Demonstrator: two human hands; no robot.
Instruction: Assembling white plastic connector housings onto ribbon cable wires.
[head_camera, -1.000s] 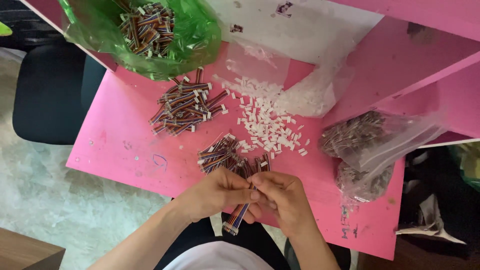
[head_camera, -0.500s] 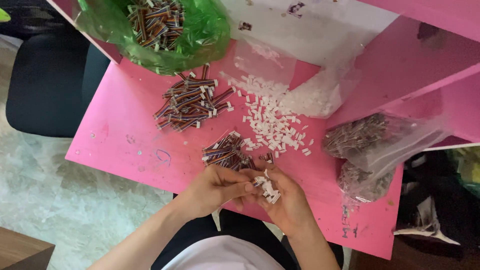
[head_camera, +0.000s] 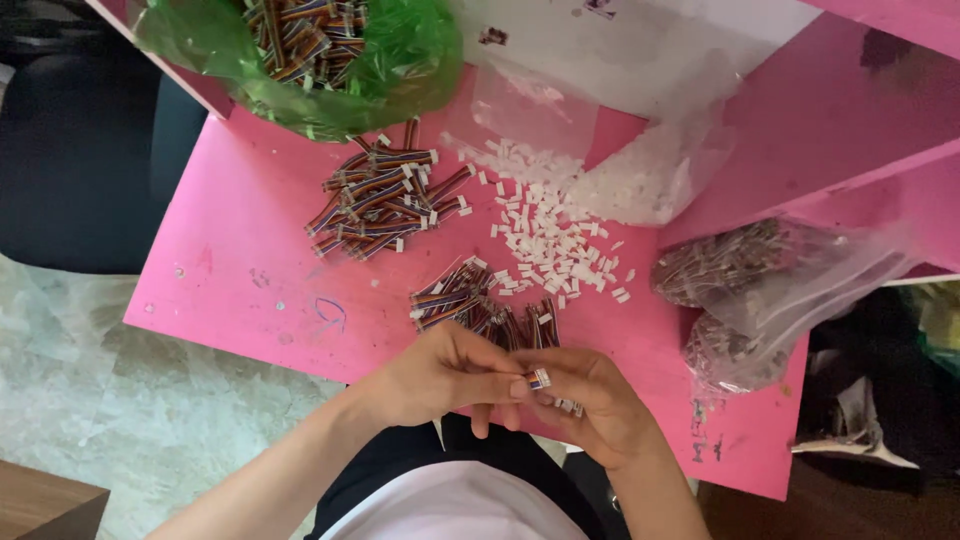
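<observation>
Head view shows both hands meeting at the near edge of a pink table (head_camera: 250, 270), just above the person's lap. Left hand (head_camera: 440, 375) comes from the left with its fingers curled narrow, and its fingertips pinch a small white connector (head_camera: 539, 379) with short coloured wires. Right hand (head_camera: 590, 400) is half closed under it and holds the same small piece from the right side, with a few more white pieces visible by its fingers. Just beyond the hands, touching the table, lies a near bundle of wire pieces (head_camera: 480, 305) with mixed colours. Farther and a little left is a second pile of coloured wires (head_camera: 380, 200) with white ends. To the right of this pile many loose white plastic housings (head_camera: 550, 245) are scattered, and some of them spill out of a clear bag (head_camera: 640, 180). At the far left a green plastic bag (head_camera: 400, 50) holds more wire pieces. On the right side, a clear bag with dark parts (head_camera: 750, 290) lies partly over the table edge. A black chair (head_camera: 80, 160) stands at the left, beside the table.
</observation>
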